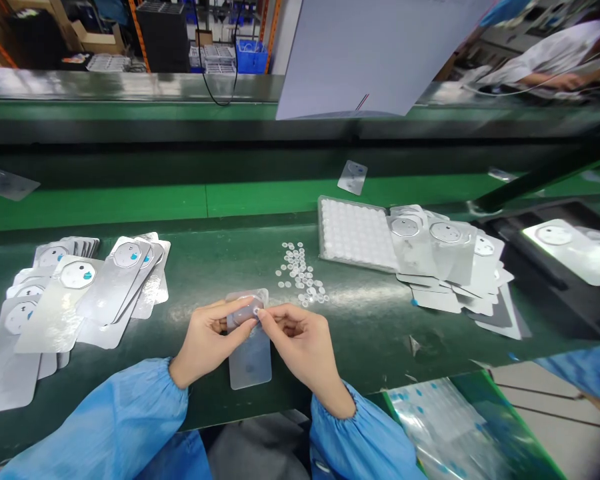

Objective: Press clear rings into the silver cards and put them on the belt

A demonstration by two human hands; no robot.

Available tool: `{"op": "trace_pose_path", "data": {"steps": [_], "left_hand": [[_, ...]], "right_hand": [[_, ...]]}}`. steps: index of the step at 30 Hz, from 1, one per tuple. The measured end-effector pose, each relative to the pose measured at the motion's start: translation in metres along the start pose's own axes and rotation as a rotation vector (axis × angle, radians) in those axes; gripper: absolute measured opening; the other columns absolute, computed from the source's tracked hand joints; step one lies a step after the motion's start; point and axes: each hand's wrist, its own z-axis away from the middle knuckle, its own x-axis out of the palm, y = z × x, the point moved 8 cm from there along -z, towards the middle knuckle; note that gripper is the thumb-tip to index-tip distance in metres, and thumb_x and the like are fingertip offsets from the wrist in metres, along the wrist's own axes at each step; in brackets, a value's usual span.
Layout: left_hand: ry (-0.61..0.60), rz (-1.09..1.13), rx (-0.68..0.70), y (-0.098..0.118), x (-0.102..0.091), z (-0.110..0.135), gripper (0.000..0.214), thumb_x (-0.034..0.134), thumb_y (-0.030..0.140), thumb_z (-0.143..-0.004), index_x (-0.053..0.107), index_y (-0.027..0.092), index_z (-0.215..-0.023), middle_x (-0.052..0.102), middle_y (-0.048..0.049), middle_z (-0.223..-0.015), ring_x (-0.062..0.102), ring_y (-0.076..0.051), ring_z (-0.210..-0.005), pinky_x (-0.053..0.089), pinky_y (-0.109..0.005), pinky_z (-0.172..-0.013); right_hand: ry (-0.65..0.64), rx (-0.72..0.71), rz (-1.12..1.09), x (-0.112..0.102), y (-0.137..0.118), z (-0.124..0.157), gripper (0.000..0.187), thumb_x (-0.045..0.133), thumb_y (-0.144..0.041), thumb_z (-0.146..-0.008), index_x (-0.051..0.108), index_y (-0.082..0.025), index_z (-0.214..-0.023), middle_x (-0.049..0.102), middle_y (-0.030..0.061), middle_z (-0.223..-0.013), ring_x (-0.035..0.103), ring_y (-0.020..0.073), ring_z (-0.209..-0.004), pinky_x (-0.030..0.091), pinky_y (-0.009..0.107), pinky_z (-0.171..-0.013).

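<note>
A flat grey panel (251, 367) with rounded corners lies upright in front of me on the green bench. My left hand (211, 337) is closed on its upper part, with the thumb and fingertips at a rounded spot there. At that spot my right hand (299, 339) pinches a small whitish disc (257, 311) between thumb and forefinger, against the panel. The fingers partly cover the disc, so its exact shape is hard to make out. Just beyond my hands, several small clear discs (300, 270) are scattered on the bench.
Overlapping panels with round cut-outs (77, 275) lie at the left. A tray of white round pieces (357, 233) stands at right, beside another panel pile (445, 233). Further right is a black tray (545, 280); a plastic bag (445, 427) lies below. A person's sleeve (585, 370) shows there.
</note>
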Motion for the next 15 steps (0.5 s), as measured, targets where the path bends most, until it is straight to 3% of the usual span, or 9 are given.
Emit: {"op": "trace_pose_path", "data": {"steps": [7,10,12,15], "left_hand": [[0.021,0.095,-0.126,-0.011,-0.003,0.007,0.036,0.085,0.019,-0.078,0.081,0.019,-0.114,0.08,-0.0085,-0.113,0.079,-0.024,-0.093,0.068,-0.028,-0.078],[0.02,0.152,-0.217,-0.017,-0.003,0.008,0.039,0.087,0.026,-0.077,0.08,0.015,-0.114,0.08,-0.0107,-0.111,0.079,-0.024,-0.088,0.068,-0.031,-0.078],[0.016,0.173,-0.252,-0.018,-0.002,0.005,0.053,0.089,0.029,-0.076,0.074,0.015,-0.124,0.081,-0.0101,-0.104,0.079,-0.023,-0.082,0.068,-0.03,-0.075],[0.013,0.182,-0.307,-0.02,-0.003,0.0,0.089,0.091,0.028,-0.073,0.05,0.02,-0.152,0.081,-0.0036,-0.087,0.076,-0.017,-0.072,0.064,-0.024,-0.066]], "right_hand": [[-0.053,0.068,-0.003,-0.005,0.003,-0.009,0.039,0.081,-0.049,-0.08,0.064,-0.017,-0.064,0.062,-0.0001,-0.055,0.052,0.0102,-0.048,0.042,0.021,-0.044],[-0.103,0.126,-0.073,-0.006,0.006,-0.014,0.04,0.089,-0.05,-0.07,0.072,-0.017,-0.083,0.069,0.0015,-0.066,0.058,0.0133,-0.053,0.045,0.021,-0.042],[-0.16,0.153,-0.122,0.0,0.008,-0.014,0.044,0.088,-0.053,-0.072,0.077,-0.016,-0.095,0.073,0.0039,-0.071,0.06,0.0146,-0.054,0.047,0.022,-0.041],[-0.144,0.086,-0.116,0.001,0.005,-0.012,0.038,0.081,-0.054,-0.079,0.081,-0.017,-0.083,0.073,0.0054,-0.068,0.057,0.0135,-0.05,0.049,0.025,-0.044]]}}
